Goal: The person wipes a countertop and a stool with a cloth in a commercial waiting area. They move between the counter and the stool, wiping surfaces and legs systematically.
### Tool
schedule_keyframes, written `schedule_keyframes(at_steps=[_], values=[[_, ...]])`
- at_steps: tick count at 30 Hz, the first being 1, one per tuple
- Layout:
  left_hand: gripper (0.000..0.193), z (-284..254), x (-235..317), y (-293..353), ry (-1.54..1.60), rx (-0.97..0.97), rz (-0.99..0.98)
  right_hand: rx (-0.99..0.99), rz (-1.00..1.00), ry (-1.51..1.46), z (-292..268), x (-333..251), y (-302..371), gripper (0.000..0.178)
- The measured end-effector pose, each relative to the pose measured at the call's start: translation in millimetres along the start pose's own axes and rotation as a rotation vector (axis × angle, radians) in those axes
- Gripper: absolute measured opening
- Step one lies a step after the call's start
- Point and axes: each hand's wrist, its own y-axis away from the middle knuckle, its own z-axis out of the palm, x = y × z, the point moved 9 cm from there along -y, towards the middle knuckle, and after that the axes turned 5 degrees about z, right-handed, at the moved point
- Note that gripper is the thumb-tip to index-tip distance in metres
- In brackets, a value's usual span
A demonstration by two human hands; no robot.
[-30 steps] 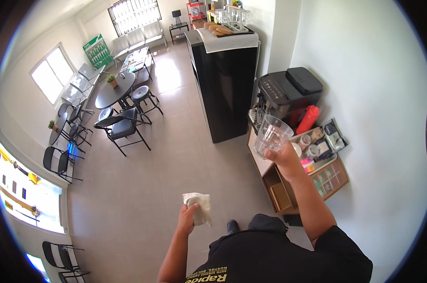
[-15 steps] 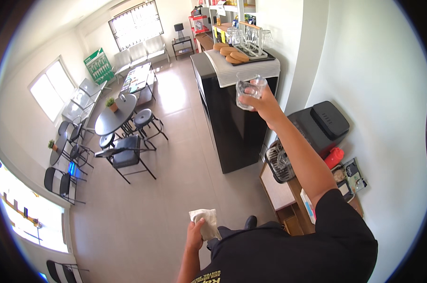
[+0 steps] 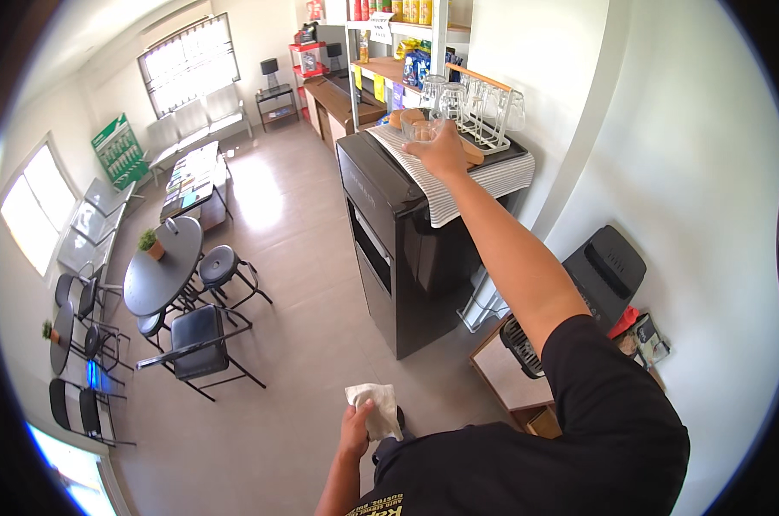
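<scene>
My right hand (image 3: 441,148) reaches up and far forward over the top of a black fridge (image 3: 398,249), closed around a clear drinking glass (image 3: 421,129). The glass is low over a striped cloth (image 3: 484,185) that covers the fridge top, next to a wire rack (image 3: 484,107) with several upturned glasses. My left hand (image 3: 355,426) hangs low by my hip and grips a crumpled white cloth (image 3: 377,408).
A black machine (image 3: 609,267) sits on a low wooden cabinet (image 3: 510,378) to my right by the white wall. Shelves with packages (image 3: 398,34) stand behind the fridge. A round dark table (image 3: 162,267) with stools and chairs fills the left of the tiled floor.
My right arm rose and stretched forward, carrying the glass from beside the low cabinet up to the fridge top by the rack. The left hand stayed low with the white cloth.
</scene>
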Motion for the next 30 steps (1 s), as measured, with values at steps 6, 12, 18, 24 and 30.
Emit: schedule_keyframes(at_steps=[6, 12, 18, 24, 30], values=[[0.035, -4, 54, -52, 0.008, -0.09, -0.054, 0.069, 0.079, 0.215, 36, -10, -9, 0.088], [0.036, -20, 57, -77, 0.002, -0.132, -0.064, 0.092, 0.094, 0.385, 45, -6, -8, 0.085], [0.036, -16, 75, -87, -0.036, -0.199, -0.089, 0.102, 0.118, 0.331, 50, -6, -8, 0.09], [0.036, -15, 77, -95, -0.013, -0.209, -0.109, 0.086, 0.121, 0.24, 55, -7, -7, 0.095], [0.039, 0, 71, -103, -0.037, -0.265, -0.125, 0.175, 0.079, 0.344, 42, -3, -3, 0.121]])
